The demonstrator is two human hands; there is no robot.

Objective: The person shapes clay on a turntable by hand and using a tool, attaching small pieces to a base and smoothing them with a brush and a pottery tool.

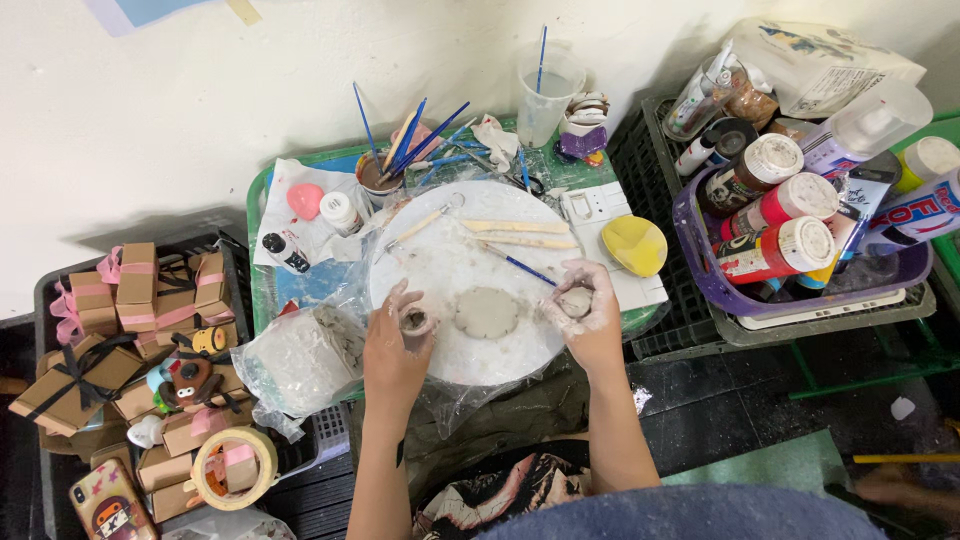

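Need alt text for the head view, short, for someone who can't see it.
Two clay-dusted hands, left hand and right hand, each pinch a small clay lump beside a flat clay disc on a round white board. Brushes, paint bottles and gift boxes surround it.

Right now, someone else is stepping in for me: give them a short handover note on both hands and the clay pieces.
Left hand: closed around a small clay lump at the left edge of the round white board.
Right hand: closed around a second clay lump at the board's right edge.
Flat clay disc: lies on the board between the hands, touched by neither.
Done: disc flattened.
Left: both lumps are unattached to the disc; wooden sticks and a blue-handled brush lie unused above it.
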